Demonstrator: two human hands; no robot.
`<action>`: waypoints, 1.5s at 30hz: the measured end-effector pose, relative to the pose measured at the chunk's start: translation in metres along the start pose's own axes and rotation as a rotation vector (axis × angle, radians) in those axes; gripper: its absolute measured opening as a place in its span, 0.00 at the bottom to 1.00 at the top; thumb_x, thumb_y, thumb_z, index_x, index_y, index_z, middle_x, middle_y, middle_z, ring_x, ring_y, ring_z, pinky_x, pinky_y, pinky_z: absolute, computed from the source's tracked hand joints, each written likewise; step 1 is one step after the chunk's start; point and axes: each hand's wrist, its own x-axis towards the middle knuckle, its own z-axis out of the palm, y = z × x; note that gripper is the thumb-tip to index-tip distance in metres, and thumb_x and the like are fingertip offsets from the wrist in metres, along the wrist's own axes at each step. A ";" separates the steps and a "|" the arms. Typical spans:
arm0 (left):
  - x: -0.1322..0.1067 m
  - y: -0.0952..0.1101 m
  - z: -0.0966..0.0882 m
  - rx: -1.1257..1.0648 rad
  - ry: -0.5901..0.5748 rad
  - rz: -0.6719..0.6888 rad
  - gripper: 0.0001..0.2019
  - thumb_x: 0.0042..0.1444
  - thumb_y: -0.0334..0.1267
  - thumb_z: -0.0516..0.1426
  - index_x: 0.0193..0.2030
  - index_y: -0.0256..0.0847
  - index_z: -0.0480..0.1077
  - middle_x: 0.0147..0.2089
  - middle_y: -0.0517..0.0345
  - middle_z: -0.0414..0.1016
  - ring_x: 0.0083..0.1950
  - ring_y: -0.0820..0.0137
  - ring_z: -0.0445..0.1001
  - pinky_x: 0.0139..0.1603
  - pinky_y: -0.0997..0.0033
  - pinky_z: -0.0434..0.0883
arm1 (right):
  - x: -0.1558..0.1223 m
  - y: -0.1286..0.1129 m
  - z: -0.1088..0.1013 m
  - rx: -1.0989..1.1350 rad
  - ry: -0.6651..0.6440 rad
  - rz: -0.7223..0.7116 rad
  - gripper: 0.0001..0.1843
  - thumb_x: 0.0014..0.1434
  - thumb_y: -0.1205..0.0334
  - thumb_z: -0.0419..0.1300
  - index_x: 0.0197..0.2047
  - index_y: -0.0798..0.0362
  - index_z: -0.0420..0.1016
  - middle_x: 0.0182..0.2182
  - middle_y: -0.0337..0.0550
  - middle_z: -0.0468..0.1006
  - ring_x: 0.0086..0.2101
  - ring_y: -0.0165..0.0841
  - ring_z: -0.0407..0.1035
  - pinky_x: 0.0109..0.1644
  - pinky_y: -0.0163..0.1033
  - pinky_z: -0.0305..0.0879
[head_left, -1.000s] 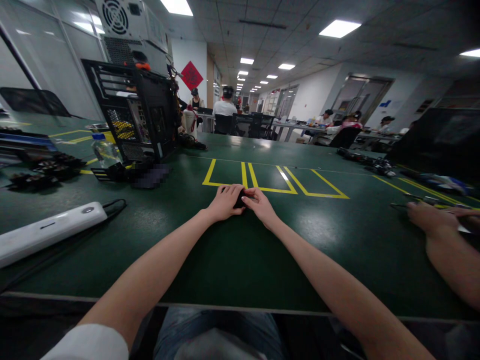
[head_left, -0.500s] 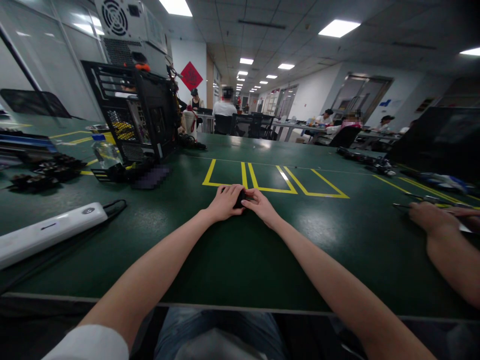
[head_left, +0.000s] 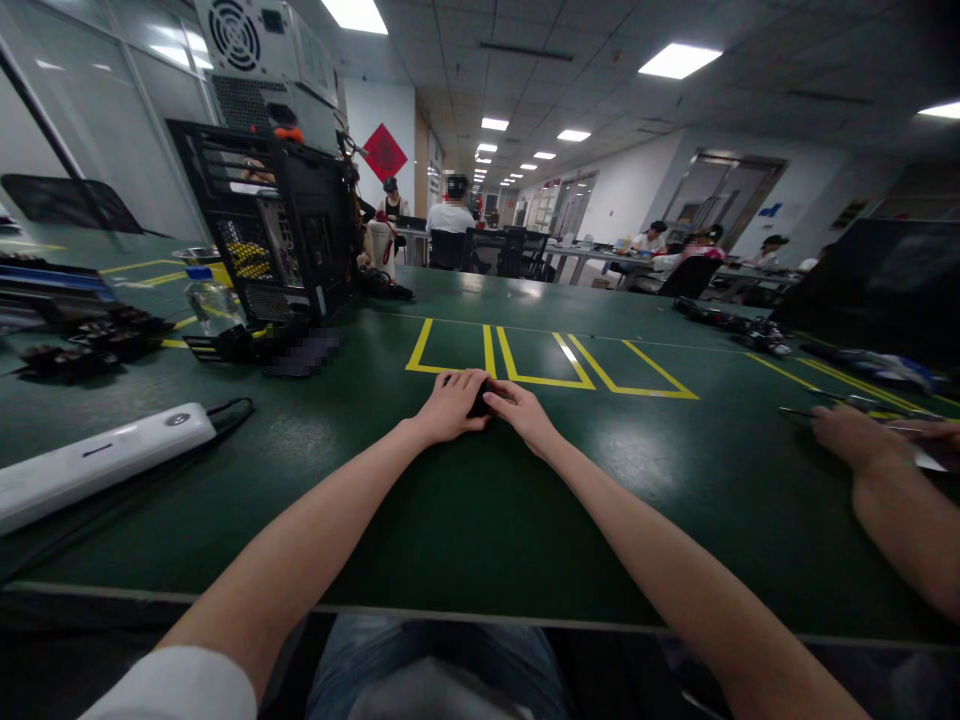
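Between my two hands is a small black object (head_left: 479, 401), mostly covered by fingers, so I cannot make out its kind. My left hand (head_left: 453, 405) is closed over its left side, fingers curved across the top and thumb at the near edge. From the right, my right hand (head_left: 520, 410) pinches at the object with thumb and fingers. Both hands are low over the green table (head_left: 480, 530), just in front of a yellow tape outline (head_left: 450, 369).
At left lie a white power strip (head_left: 105, 465), a water bottle (head_left: 211, 300) and an open black computer case (head_left: 281, 225). Another person's hand (head_left: 855, 440) works with a thin tool at the right. Dark cables (head_left: 735, 325) lie at the back right.
My hands stay in nearly the same place around the black object; the right fingers have shifted slightly. The other person's hand at right has moved a little to the left.
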 end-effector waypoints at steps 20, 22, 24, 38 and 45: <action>0.000 0.001 -0.002 -0.012 0.006 0.007 0.27 0.45 0.42 0.54 0.52 0.40 0.49 0.52 0.50 0.57 0.53 0.61 0.57 0.51 0.60 0.51 | -0.002 0.000 0.000 0.033 0.010 0.013 0.18 0.47 0.56 0.57 0.43 0.49 0.64 0.43 0.41 0.68 0.42 0.33 0.64 0.46 0.42 0.61; 0.000 0.001 -0.002 -0.013 0.004 0.007 0.27 0.46 0.42 0.54 0.52 0.40 0.49 0.52 0.50 0.57 0.53 0.61 0.57 0.52 0.60 0.51 | -0.002 -0.001 -0.001 0.038 -0.015 0.018 0.18 0.47 0.57 0.57 0.43 0.49 0.65 0.43 0.42 0.68 0.42 0.33 0.64 0.46 0.43 0.60; 0.000 0.001 -0.003 -0.013 0.001 0.007 0.27 0.46 0.42 0.53 0.52 0.41 0.49 0.52 0.51 0.57 0.53 0.61 0.57 0.52 0.60 0.51 | -0.003 -0.002 -0.001 0.055 -0.022 -0.003 0.17 0.46 0.58 0.58 0.41 0.50 0.65 0.42 0.41 0.68 0.41 0.32 0.64 0.47 0.42 0.60; -0.002 0.003 -0.003 -0.032 -0.011 -0.019 0.26 0.46 0.43 0.53 0.51 0.40 0.49 0.51 0.50 0.59 0.52 0.61 0.58 0.51 0.59 0.51 | -0.001 0.001 0.003 0.065 0.034 0.027 0.16 0.45 0.55 0.58 0.39 0.51 0.65 0.37 0.40 0.69 0.38 0.31 0.65 0.42 0.40 0.63; -0.005 0.004 -0.004 -0.049 -0.005 -0.028 0.26 0.46 0.42 0.53 0.51 0.40 0.50 0.50 0.50 0.59 0.51 0.60 0.58 0.51 0.59 0.52 | -0.007 -0.007 0.002 0.086 -0.045 -0.022 0.18 0.44 0.59 0.59 0.40 0.52 0.66 0.40 0.41 0.69 0.41 0.32 0.64 0.48 0.41 0.59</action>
